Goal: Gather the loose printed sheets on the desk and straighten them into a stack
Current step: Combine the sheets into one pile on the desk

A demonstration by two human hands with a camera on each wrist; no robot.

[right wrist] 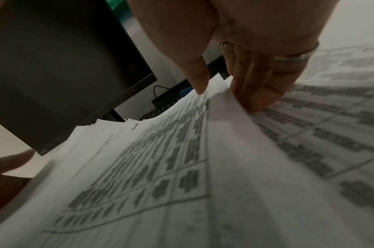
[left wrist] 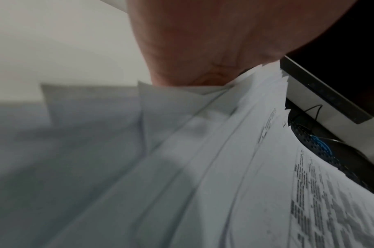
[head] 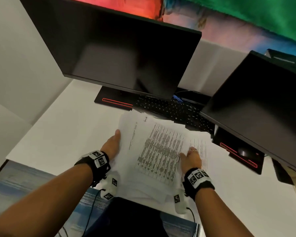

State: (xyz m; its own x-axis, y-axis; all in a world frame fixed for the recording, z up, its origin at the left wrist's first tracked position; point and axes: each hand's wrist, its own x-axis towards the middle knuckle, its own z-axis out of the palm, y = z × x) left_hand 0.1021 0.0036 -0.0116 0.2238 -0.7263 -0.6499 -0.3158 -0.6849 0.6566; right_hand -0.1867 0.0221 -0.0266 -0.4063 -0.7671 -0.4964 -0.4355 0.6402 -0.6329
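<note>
White desk point(head: 61, 127) runs under two dark monitors, the big one point(head: 113, 53) square ahead and a second point(head: 256, 103) off to my right, with a black keyboard point(head: 171, 108) tucked between their stands. From my seat at the controls I read this as the gathering step nearly done and the squaring only begun: the printed sheets point(head: 154, 151) sit in one loose pile at the near middle of the desk, far corners fanned like saw teeth over the keyboard's front edge. My left hand point(head: 112, 145) lies flat along the pile's left edge, fingers straight, pressing inward rather than gripping. My right hand point(right wrist: 251, 80) has its fingers curled under the right edge of the upper sheets with the thumb point(right wrist: 197, 78) above them, so it holds a lifted sheaf that bows up off the page beneath. The paper is thin, matte and limp, printed with dense grey table blocks, and it curls wherever it lacks support. Next, I judge, both palms should close on opposite edges, stand the bundle up and tap it on the hard smooth top until the staggered corners line up; the slick sheets may slide apart if I squeeze unevenly.
</note>
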